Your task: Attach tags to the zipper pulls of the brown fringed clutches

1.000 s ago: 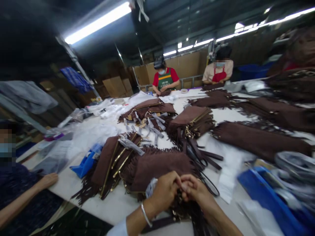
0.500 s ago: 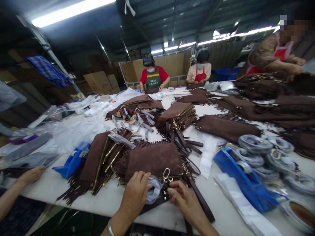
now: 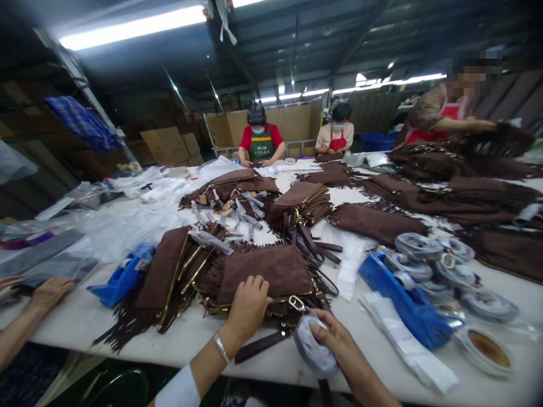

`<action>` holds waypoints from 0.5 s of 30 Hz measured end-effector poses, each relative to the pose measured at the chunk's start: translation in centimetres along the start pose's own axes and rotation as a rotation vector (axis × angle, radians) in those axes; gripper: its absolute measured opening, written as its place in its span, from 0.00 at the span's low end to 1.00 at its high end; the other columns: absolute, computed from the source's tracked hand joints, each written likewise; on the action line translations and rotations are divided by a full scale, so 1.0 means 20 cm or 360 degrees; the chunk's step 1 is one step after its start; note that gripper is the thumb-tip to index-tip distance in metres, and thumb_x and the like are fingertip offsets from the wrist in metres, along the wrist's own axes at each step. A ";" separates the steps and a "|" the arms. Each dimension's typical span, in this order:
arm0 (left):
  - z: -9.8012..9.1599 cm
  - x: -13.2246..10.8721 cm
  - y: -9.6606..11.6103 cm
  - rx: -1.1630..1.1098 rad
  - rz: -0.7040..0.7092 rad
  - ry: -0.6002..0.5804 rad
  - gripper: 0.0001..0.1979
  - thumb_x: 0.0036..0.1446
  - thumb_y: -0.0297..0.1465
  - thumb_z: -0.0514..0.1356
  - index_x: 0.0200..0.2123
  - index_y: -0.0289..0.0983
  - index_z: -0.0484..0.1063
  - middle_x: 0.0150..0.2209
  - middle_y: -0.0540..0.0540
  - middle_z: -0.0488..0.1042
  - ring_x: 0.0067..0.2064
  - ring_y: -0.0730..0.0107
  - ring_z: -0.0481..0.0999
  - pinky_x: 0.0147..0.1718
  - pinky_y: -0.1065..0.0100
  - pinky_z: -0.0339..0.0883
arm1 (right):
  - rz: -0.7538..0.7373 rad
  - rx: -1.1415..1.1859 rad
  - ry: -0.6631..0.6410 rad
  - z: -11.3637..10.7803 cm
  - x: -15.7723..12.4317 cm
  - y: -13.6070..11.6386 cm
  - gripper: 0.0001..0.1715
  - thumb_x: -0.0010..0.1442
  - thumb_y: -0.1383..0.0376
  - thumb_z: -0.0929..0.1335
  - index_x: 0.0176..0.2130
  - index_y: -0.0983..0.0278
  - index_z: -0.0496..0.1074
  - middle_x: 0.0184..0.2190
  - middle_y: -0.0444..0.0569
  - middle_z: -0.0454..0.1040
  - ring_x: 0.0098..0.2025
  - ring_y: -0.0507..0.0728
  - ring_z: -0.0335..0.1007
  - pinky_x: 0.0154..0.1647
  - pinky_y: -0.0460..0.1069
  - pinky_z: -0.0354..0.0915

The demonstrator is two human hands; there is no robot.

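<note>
My right hand (image 3: 335, 339) is closed round a coiled strap (image 3: 314, 353) wrapped in greyish plastic, just past the table's front edge. A gold clasp (image 3: 297, 304) stands out above the coil. My left hand (image 3: 249, 302) is bent over the zipped front edge of a brown suede bag (image 3: 267, 272) with fringes, its fingers curled against it; the fingertips are partly hidden. This bag lies on others, with gold zips showing. A dark leather wrist strap (image 3: 261, 346) hangs out below it, between my hands.
More fringed bags (image 3: 169, 277) lie at left. A blue tape dispenser (image 3: 403, 299), wrapped strap coils (image 3: 456, 268), white plastic sleeves (image 3: 409, 339) and a tape roll (image 3: 486, 350) are at right. A co-worker's hands (image 3: 51, 294) work at far left; other people stand or sit beyond the table.
The plastic-wrapped coil has gone from beside my left hand to my right hand, which holds it further right. My left hand has moved up onto the bag's front edge. The view has shifted slightly.
</note>
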State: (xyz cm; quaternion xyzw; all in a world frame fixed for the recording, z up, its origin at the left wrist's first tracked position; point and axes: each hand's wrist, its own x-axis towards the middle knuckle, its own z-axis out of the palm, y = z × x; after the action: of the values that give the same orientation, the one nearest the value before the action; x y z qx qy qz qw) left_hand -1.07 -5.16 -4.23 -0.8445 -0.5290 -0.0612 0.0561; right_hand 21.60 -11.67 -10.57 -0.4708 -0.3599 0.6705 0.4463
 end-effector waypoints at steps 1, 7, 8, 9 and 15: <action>0.01 0.02 -0.02 0.0076 0.0082 -0.0049 0.09 0.58 0.32 0.60 0.42 0.36 0.68 0.42 0.41 0.70 0.44 0.53 0.69 0.41 0.55 0.67 | -0.0005 0.0003 0.0005 0.00 0.00 -0.02 0.29 0.52 0.48 0.71 0.48 0.61 0.69 0.37 0.47 0.77 0.36 0.57 0.72 0.36 0.48 0.64; -0.01 0.09 -0.10 0.0226 0.0530 -0.0328 0.07 0.60 0.21 0.51 0.38 0.32 0.67 0.36 0.38 0.71 0.35 0.59 0.72 0.31 0.62 0.68 | -0.0015 -0.0093 -0.0155 -0.02 0.01 -0.09 0.25 0.52 0.53 0.72 0.46 0.63 0.72 0.32 0.45 0.76 0.32 0.53 0.69 0.33 0.46 0.61; -0.04 0.11 -0.11 0.0219 0.0538 -0.0327 0.07 0.60 0.21 0.50 0.38 0.32 0.67 0.35 0.39 0.71 0.34 0.60 0.72 0.31 0.62 0.68 | -0.0019 -0.0126 -0.0202 -0.01 0.02 -0.10 0.24 0.52 0.54 0.72 0.46 0.63 0.73 0.32 0.45 0.76 0.31 0.53 0.69 0.33 0.46 0.61; -0.07 0.12 -0.12 0.0217 0.0534 -0.0308 0.07 0.60 0.22 0.50 0.38 0.33 0.66 0.35 0.40 0.71 0.34 0.60 0.72 0.31 0.62 0.69 | -0.0025 -0.0153 -0.0240 0.00 0.03 -0.11 0.23 0.51 0.56 0.72 0.45 0.64 0.73 0.31 0.45 0.76 0.31 0.53 0.68 0.33 0.46 0.61; -0.17 0.15 -0.15 0.0175 0.0467 -0.0065 0.07 0.64 0.26 0.47 0.37 0.36 0.64 0.37 0.43 0.69 0.39 0.61 0.71 0.38 0.62 0.69 | -0.0169 -0.0221 0.0008 0.18 0.19 -0.17 0.22 0.51 0.54 0.70 0.40 0.67 0.76 0.31 0.48 0.78 0.32 0.56 0.70 0.33 0.48 0.62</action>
State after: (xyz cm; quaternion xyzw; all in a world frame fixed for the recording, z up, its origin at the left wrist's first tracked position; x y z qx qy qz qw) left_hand -2.71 -1.69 -0.39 -0.9095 -0.4035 -0.0062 0.0998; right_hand 18.37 -7.17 -7.62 -0.4827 -0.4290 0.6181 0.4484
